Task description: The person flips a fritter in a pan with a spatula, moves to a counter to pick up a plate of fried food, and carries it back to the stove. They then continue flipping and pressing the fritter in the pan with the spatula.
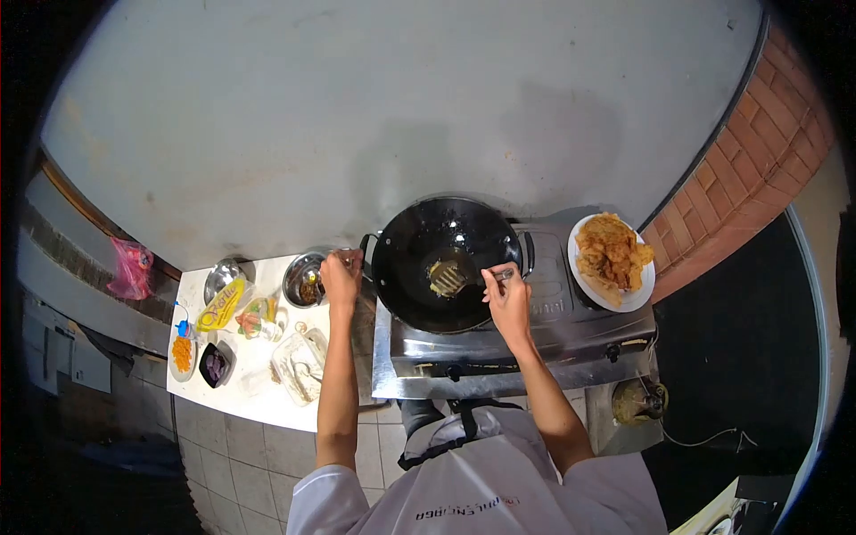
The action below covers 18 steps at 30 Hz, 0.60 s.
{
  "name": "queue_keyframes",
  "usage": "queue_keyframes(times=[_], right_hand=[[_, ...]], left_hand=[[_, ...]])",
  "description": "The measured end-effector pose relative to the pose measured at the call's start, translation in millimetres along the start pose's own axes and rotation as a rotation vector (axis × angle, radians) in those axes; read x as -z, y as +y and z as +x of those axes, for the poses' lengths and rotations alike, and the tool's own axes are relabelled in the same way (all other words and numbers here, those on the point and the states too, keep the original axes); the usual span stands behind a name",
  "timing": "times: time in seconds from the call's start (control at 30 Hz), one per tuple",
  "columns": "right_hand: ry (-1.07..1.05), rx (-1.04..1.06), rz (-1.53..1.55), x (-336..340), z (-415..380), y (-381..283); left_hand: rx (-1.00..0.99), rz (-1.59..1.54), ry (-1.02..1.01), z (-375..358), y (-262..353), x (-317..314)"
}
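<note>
**Head view: frying at the wok, one batch plated, one piece in the pan**

From left to right: a white counter [259,392] carries one pink bag [131,267] off its far edge, one small dish of orange pieces [182,354], one dark dish [215,364], one yellow packet [222,304], two metal bowls [304,280] and one clear container [299,366]. The left hand [341,277] is closed on the near handle of the single black wok [446,263], fingers wrapped round it. The wok sits on one steel stove [499,348]; inside it lies one pale piece under the slotted spatula [448,277]. The right hand [508,299] grips the spatula's handle, fingers curled shut. At the far right, one white plate [644,287] holds a heap of golden fried pieces, too merged to count. Judged from this, most frying is done; the piece in the wok remains pale and unplated
</note>
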State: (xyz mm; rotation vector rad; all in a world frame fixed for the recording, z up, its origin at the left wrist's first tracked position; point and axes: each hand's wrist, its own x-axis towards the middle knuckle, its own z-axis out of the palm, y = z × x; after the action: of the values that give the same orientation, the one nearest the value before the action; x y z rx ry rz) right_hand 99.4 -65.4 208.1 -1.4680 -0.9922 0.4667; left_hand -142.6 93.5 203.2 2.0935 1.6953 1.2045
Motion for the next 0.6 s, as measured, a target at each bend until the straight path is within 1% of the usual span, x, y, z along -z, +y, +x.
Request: queue_keyframes(times=[0.03,0.17,0.3,0.37,0.4,0.47,0.53,0.6], right_hand=[[-0.001,0.009,0.000,2,3,-1],[0.152,0.044,0.049,13,10,-4],[0.138,0.036,0.051,30,16,-16],[0.051,0.070,0.026,33,16,-22],[0.049,0.069,0.028,32,15,-20],[-0.054,0.072,-0.011,28,12,-13],[-0.083,0.075,-0.010,24,10,-7],[-0.099,0.032,-0.032,20,9,-4]], left_hand=[[0.009,0.014,-0.006,1,0,-1],[-0.010,-0.004,0.000,1,-8,-5],[0.011,0.028,-0.004,2,-14,-9],[0.015,0.016,-0.002,0,-13,-9],[0.014,0.000,0.001,1,-11,-10],[0.020,0.000,0.008,1,-10,-11],[0.034,0.007,0.015,1,-10,-12],[0.055,0.049,-0.002,2,-5,-9]])
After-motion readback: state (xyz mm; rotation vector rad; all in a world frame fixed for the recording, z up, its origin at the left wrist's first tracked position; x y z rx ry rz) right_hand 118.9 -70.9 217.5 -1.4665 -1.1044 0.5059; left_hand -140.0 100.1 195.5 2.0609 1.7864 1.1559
